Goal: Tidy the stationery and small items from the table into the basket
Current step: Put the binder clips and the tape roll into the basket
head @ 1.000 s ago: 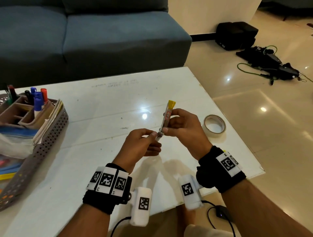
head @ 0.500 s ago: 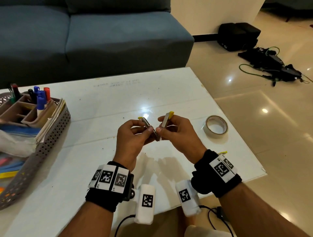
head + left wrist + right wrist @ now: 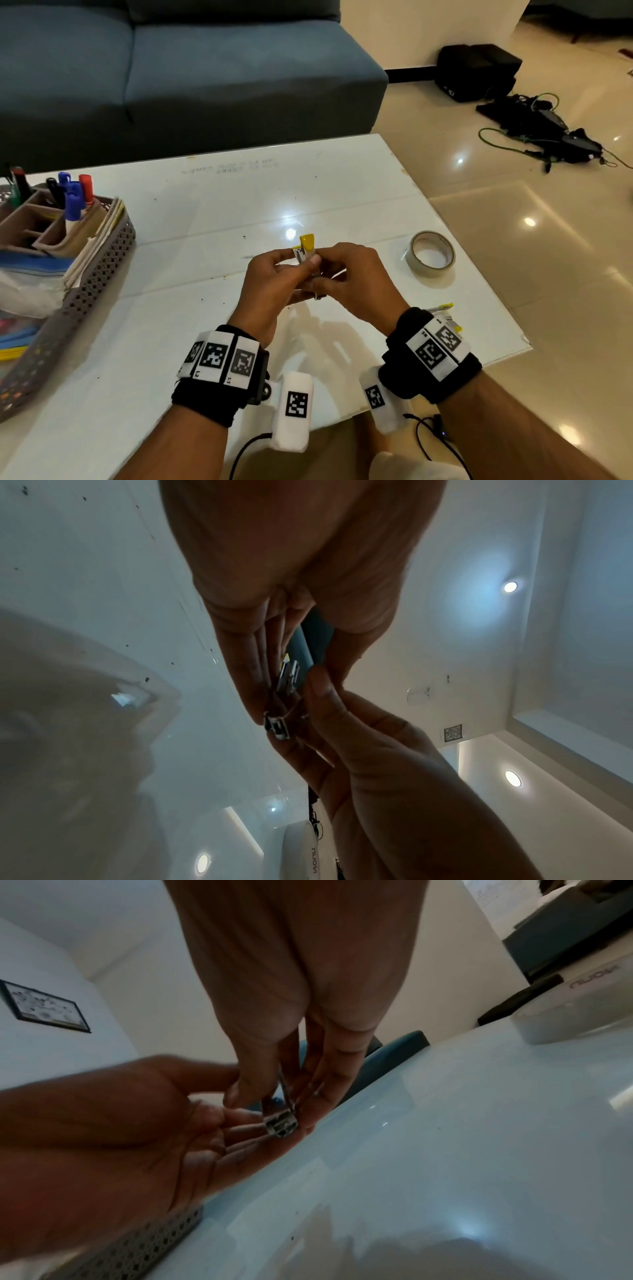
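Observation:
A small yellow and metal stapler (image 3: 306, 248) is held above the middle of the white table (image 3: 205, 205), yellow end up. My left hand (image 3: 301, 274) pinches it from the left and my right hand (image 3: 329, 277) grips it from the right. The two halves look nearly folded together. In the left wrist view the stapler (image 3: 286, 680) shows its metal end between both sets of fingers. The right wrist view shows the stapler (image 3: 281, 1123) from its hinge end. The grey perforated basket (image 3: 102, 260) stands at the table's left edge, holding papers and an organiser with markers (image 3: 73, 198).
A roll of clear tape (image 3: 431, 257) lies on the table to the right of my hands. A small yellow-tipped item (image 3: 442, 308) is partly hidden behind my right wrist. A blue sofa (image 3: 171, 85) stands beyond the table. Black gear and cables (image 3: 534, 137) lie on the floor.
The stapler was unfolded straight a second ago, then bent into a V; now its two halves are brought close together between both hands. The hands moved closer.

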